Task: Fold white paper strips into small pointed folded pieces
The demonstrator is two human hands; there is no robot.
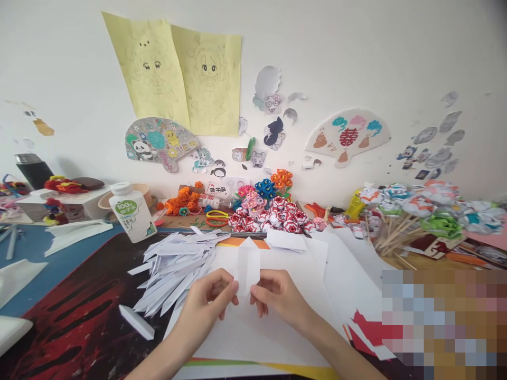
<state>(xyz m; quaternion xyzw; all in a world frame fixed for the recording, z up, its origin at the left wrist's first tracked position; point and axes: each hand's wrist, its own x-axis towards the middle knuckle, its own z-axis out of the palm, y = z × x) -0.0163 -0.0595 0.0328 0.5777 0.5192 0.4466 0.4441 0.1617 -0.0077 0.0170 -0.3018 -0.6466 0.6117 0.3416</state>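
A small folded white paper piece (249, 266), pointed at the top, is held upright between both hands over large white sheets (253, 338). My left hand (216, 293) pinches its left edge between thumb and fingers. On the right edge, my right hand (273, 295) is closed in a similar pinch. To the left of the hands lies a pile of folded white paper strips (174, 269). One separate folded strip (137, 322) rests on the dark mat, nearer the front.
A white bottle (132, 214) stands behind the pile. Paper and craft flowers (273, 214) line the back by the wall. At right are flowers on wooden sticks (396, 227) and red paper scraps (370, 330). Loose white sheets (352, 264) overlap nearby.
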